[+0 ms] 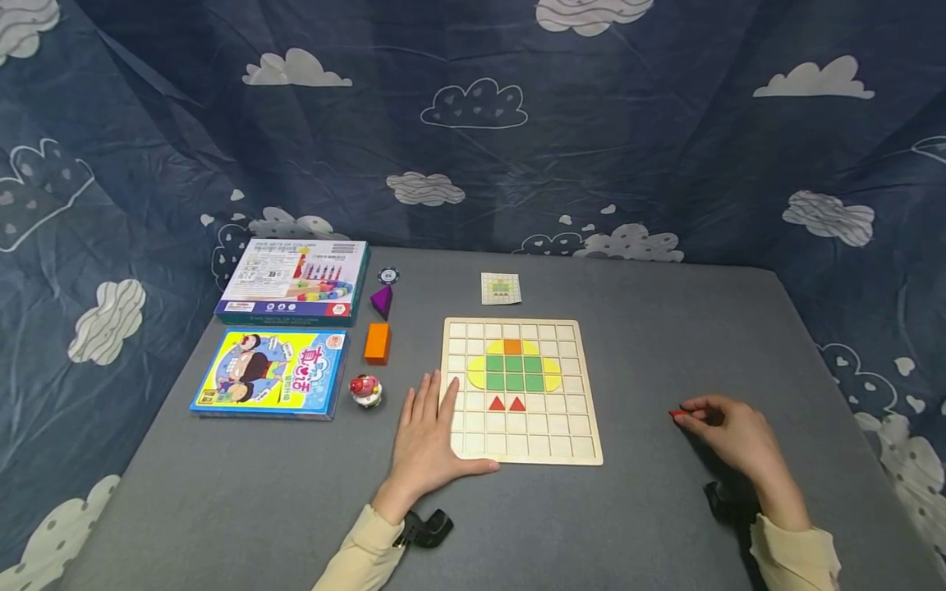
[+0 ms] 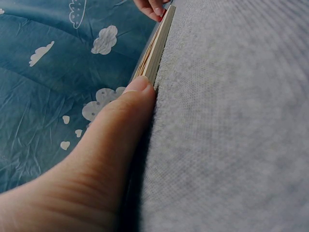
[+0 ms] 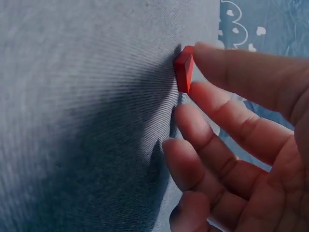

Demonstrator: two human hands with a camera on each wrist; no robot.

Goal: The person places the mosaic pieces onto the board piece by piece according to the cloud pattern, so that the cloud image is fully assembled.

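My right hand (image 1: 735,435) pinches a small red block (image 3: 183,70) between thumb and index finger, low over the table to the right of the wooden grid board (image 1: 557,446). The other fingers are loosely bent below it in the right wrist view. With straight, spread fingers, my left hand (image 1: 427,443) rests at the board's front left corner. Its thumb (image 2: 116,116) lies along the front edge. On the board sit several green squares (image 1: 514,382), an orange square (image 1: 512,347), yellow rounded pieces (image 1: 476,380) and two red triangles (image 1: 497,404) below them.
Behind the board lies a small pattern card (image 1: 501,289). To its left stand a cupcake-like toy (image 1: 365,391), an orange block (image 1: 377,344), a purple pyramid (image 1: 382,302) and a round chip (image 1: 388,276). Farther left are a blue-yellow box (image 1: 269,373) and a game box (image 1: 291,279).
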